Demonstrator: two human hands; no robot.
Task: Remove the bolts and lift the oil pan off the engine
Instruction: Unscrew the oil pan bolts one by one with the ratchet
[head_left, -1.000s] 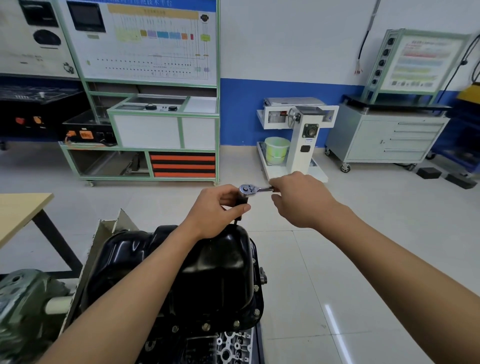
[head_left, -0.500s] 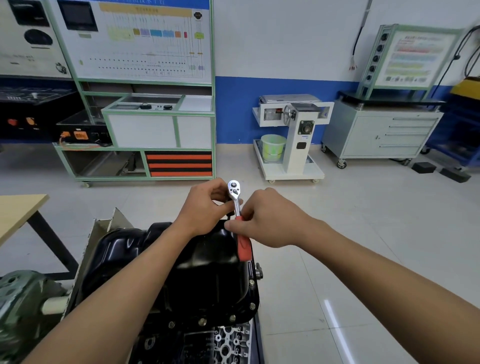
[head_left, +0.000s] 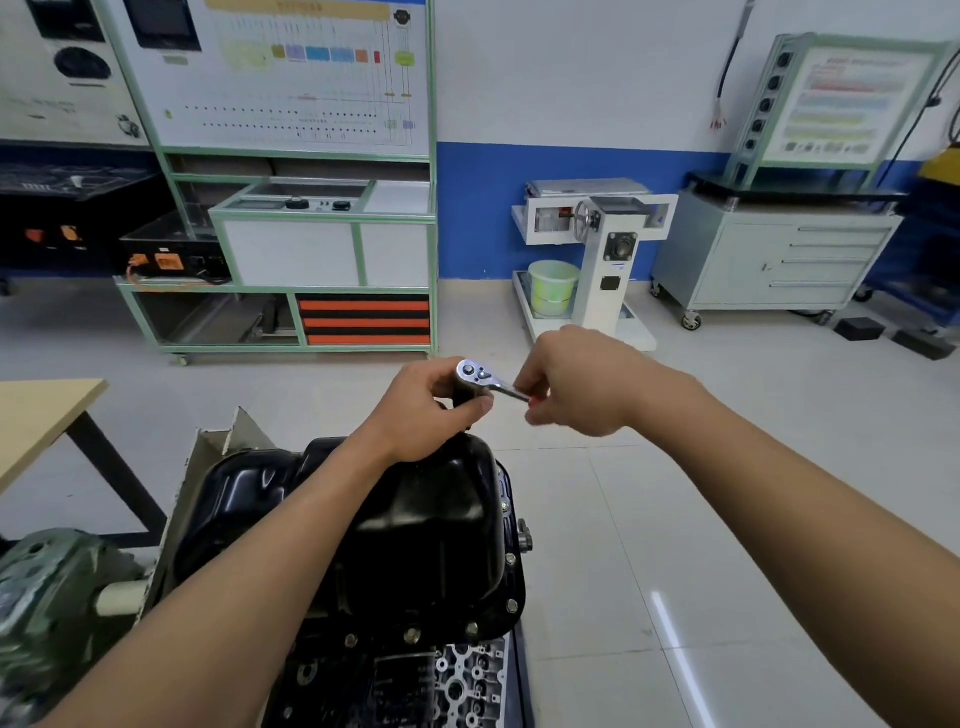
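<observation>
- Glossy black pressed-metal oil pan (head_left: 426, 525) low in the middle, seated on the grey engine block (head_left: 462, 680).
- Small silver flange bolts (head_left: 412, 634) in place along the pan's near and right edges.
- Chrome ratchet wrench (head_left: 475, 375) above the pan's far end, head facing up.
- Left grip (head_left: 426, 410) curled round the ratchet head and the dark stem below it.
- Right grip (head_left: 587, 387) pinching the handle, just right of the head.

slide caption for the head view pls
Left hand holds the ratchet wrench at its head, right hand grips the handle, above the oil pan; flange bolts in place.
</observation>
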